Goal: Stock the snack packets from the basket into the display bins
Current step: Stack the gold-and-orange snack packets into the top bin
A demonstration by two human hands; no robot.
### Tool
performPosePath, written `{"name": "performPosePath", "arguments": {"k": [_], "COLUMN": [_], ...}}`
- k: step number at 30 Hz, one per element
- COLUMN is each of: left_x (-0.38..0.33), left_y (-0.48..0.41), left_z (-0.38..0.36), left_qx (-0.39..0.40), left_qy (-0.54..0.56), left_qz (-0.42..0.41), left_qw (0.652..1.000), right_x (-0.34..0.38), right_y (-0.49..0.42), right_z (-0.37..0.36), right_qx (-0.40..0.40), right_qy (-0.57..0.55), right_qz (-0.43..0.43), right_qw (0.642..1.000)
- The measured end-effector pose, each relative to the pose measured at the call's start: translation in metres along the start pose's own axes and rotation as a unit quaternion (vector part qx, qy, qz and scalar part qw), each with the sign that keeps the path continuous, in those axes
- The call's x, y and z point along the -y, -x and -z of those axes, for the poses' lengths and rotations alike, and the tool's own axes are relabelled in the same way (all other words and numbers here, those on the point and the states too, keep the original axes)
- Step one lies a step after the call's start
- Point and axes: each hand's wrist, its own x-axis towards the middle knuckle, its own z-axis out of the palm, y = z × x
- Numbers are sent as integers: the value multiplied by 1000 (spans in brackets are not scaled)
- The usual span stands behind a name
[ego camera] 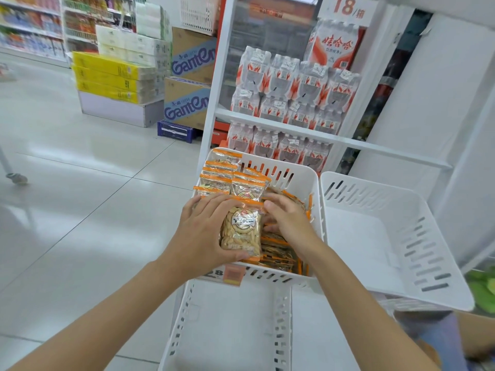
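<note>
A white slotted display bin (297,175) holds several clear snack packets with orange trim. A row of them stands upright along its left side (218,174); others lie flat in a pile on the right (278,253). My left hand (203,236) grips one packet of pale seeds (241,231), thumb under its lower edge, fingers over its top. My right hand (289,220) rests beside it, fingers touching the packet's right edge and the flat pile. The source basket is not in view.
An empty white bin (375,236) stands to the right and another (235,325) below. A white rack (294,129) behind carries shrink-wrapped water bottles. Stacked cartons (187,100) and yellow packs (107,76) stand on the tiled floor at left. Green packets (482,287) show at far right.
</note>
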Motion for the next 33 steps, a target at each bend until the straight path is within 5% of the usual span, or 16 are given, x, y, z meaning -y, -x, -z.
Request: {"name": "performPosePath", "arguments": {"k": [6, 13, 19, 22, 26, 29, 33], "left_x": [-4, -16, 2, -2, -11, -12, -3], "left_y": [1, -16, 7, 2, -6, -1, 10], "left_z": [4, 7, 3, 3, 3, 2, 4], "left_qx": [22, 65, 131, 127, 154, 140, 111], "left_qy": [8, -47, -96, -76, -96, -86, -128], "left_qz": [21, 9, -14, 7, 42, 22, 30], "left_qw": [999, 997, 987, 989, 982, 986, 985], "right_x": [5, 11, 9, 8, 8, 6, 7], "right_y": [-5, -18, 4, 14, 17, 20, 23], "right_z": [16, 1, 9, 10, 3, 3, -6], "right_qx": [114, -58, 96, 162, 96, 121, 80], "right_qy": [-46, -44, -209, -82, 7, 118, 76], "right_qz": [-71, 21, -84, -56, 14, 52, 12], "right_qw": [990, 997, 970, 982, 995, 984, 994]}}
